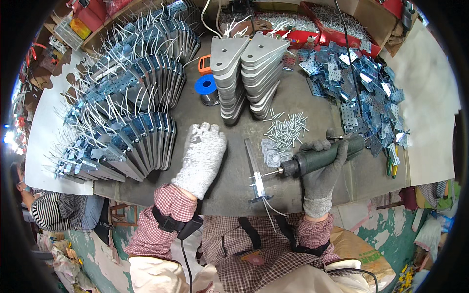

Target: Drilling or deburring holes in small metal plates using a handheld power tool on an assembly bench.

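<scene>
Fingers [207, 133] of the left hand [202, 156] are seen from above; whether they are apart or closed cannot be told. Midway between the hands, near the front edge of the surface [232, 188], a plate [253, 164] is placed, long axis front to back. A driver [315, 161] is clasped by fingers of the right hand [320, 183], bit [272, 173] aimed left toward the plate.

The right hand's fingers [315, 145] hide the middle of the dark power screwdriver [309, 162]. To their left, it is too small to tell if its bit [272, 173] touches the upright metal plate [252, 160]. The left hand [204, 156] hides its own underside. Right of the right fingers, perforated plates [376, 112] partly cover a green-and-yellow-handled tool [389, 166]. Beyond them, the upper edge cuts off a black cable [348, 49].
</scene>
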Action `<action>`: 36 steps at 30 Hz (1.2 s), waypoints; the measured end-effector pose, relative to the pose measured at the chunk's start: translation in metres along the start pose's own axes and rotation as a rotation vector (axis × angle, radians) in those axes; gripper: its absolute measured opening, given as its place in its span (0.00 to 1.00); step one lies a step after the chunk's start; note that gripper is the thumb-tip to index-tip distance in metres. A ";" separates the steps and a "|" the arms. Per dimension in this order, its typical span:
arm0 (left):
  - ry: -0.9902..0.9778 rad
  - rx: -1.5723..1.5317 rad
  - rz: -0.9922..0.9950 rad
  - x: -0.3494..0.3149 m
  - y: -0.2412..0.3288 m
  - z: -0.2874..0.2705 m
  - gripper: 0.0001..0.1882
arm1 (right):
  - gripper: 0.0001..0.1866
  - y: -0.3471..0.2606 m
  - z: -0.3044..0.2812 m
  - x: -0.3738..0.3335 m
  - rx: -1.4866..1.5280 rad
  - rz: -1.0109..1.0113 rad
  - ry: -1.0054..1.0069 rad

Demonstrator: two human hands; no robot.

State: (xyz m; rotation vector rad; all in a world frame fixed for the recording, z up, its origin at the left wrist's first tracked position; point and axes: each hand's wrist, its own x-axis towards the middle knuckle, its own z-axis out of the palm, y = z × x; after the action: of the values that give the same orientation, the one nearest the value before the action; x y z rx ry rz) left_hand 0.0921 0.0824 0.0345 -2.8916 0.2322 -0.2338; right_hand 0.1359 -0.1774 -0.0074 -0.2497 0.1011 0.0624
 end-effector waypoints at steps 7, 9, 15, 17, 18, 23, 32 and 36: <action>0.233 -1.239 -0.161 -0.050 0.049 -0.015 0.16 | 0.21 0.000 0.004 -0.002 0.023 0.014 -0.002; 0.247 -1.223 -0.159 -0.054 0.057 -0.013 0.18 | 0.21 0.000 0.004 -0.002 0.026 0.012 0.015; 0.272 -1.148 -0.136 -0.059 0.066 -0.008 0.19 | 0.16 -0.001 -0.002 -0.001 0.096 0.046 0.016; 0.269 -1.086 -0.144 -0.062 0.068 -0.008 0.18 | 0.15 0.001 -0.002 -0.002 0.108 0.047 0.026; 0.301 -1.069 -0.139 -0.062 0.069 -0.006 0.18 | 0.15 0.003 -0.001 -0.002 0.103 0.043 0.034; 0.297 -0.944 -0.144 -0.064 0.074 -0.006 0.13 | 0.15 0.005 -0.003 -0.003 0.097 0.050 0.041; 0.356 -1.224 -0.092 -0.068 0.073 0.002 0.34 | 0.25 0.003 -0.009 0.001 0.072 0.038 0.015; 0.381 -1.474 -0.218 -0.070 0.082 0.016 0.37 | 0.24 0.005 -0.004 0.000 0.070 0.046 0.011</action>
State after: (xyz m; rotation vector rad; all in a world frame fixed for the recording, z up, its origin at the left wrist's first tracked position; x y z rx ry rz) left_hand 0.0151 0.0193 -0.0103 -4.2957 0.1798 -1.0229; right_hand 0.1351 -0.1739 -0.0121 -0.1777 0.1202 0.1030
